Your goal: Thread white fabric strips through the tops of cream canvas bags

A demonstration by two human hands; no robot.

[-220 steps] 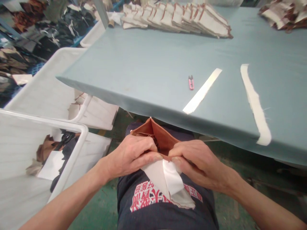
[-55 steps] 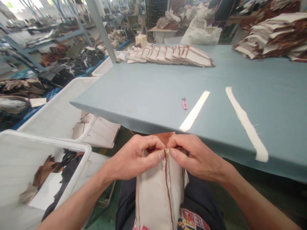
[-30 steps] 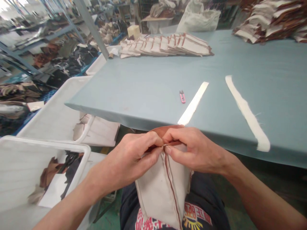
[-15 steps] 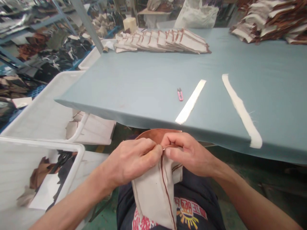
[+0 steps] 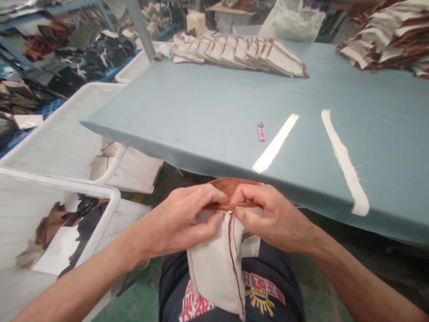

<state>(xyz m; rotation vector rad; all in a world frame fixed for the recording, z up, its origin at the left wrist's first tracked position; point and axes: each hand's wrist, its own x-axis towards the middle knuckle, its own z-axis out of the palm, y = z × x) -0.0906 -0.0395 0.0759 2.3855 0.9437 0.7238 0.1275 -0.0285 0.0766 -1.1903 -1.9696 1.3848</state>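
In front of my lap hangs a sewn cream-and-brown fabric piece point(image 5: 211, 273), with a dark brown seam down its front and a brown inner face at the top. My right hand point(image 5: 268, 214) pinches its top edge beside the seam, thumb on the cream side. My left hand point(image 5: 181, 217) holds the same edge from the other side, its thumb on the cream cloth and its fingers over the brown edge. A gap shows between that thumb and the fingers. What lies right under the fingertips is partly hidden.
On the blue-green table point(image 5: 187, 120) lie pink thread snips point(image 5: 261, 132), a straight white strip point(image 5: 276, 143) and a curved white strip point(image 5: 345, 161). Behind them are a row of cream pieces point(image 5: 234, 53) and a tall stack point(image 5: 389, 36). White bins point(image 5: 114, 192) stand at the left.
My left thumb and fingers have spread apart, baring the brown top edge between them. My right hand stays pinched near the seam. The view has shifted slightly left.
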